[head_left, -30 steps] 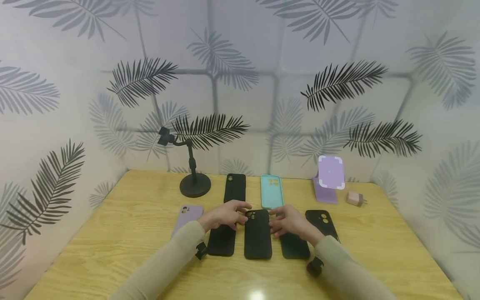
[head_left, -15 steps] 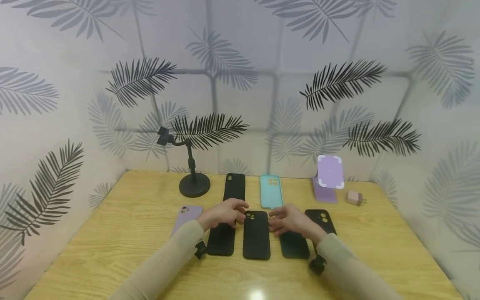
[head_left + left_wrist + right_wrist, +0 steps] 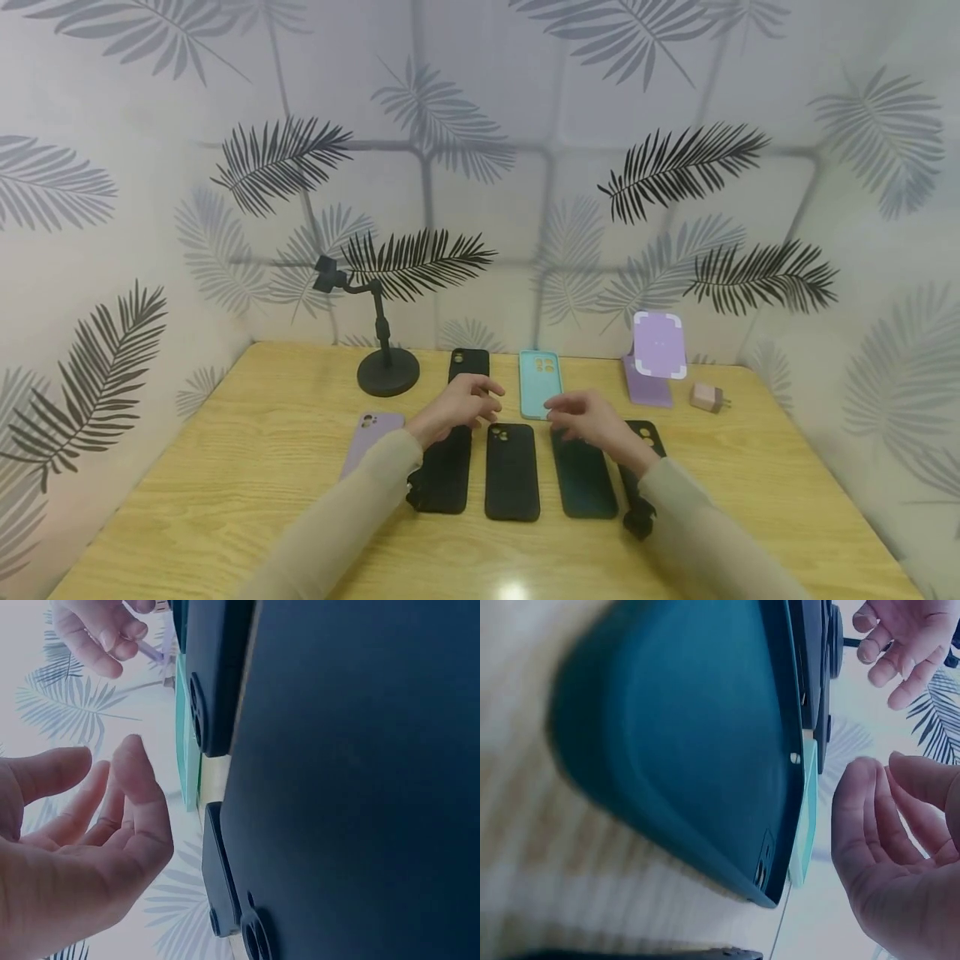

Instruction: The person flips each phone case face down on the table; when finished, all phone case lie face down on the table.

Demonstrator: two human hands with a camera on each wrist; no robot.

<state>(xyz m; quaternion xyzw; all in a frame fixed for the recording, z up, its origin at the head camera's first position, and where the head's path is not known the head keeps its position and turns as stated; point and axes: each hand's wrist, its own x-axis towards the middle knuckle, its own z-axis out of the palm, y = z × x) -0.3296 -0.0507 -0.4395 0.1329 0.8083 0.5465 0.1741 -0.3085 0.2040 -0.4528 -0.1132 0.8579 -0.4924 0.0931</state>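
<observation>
A black phone case [image 3: 512, 471] lies flat in the middle of the front row on the wooden table [image 3: 225, 500]. My left hand [image 3: 468, 402] hovers above its far left corner, fingers relaxed and holding nothing. My right hand [image 3: 573, 415] hovers at its far right, over the top of a dark green case [image 3: 583, 477], also empty. In the left wrist view the left hand [image 3: 82, 840] shows loosely spread beside a black case [image 3: 352, 787]. The right wrist view shows the right hand [image 3: 900, 847] open above the dark green case [image 3: 682, 727].
Another black case [image 3: 444, 475] and a purple case [image 3: 371, 437] lie to the left, and a black case [image 3: 651, 432] sits half hidden behind my right arm. Farther back are a black case [image 3: 468, 365], a teal case [image 3: 537, 383], a black phone stand [image 3: 387, 371], a purple stand [image 3: 660, 354] and a small charger [image 3: 708, 397].
Both hands have lifted off the middle black case and moved a little away from me. The dark green case, earlier partly under my right hand, now shows in full.
</observation>
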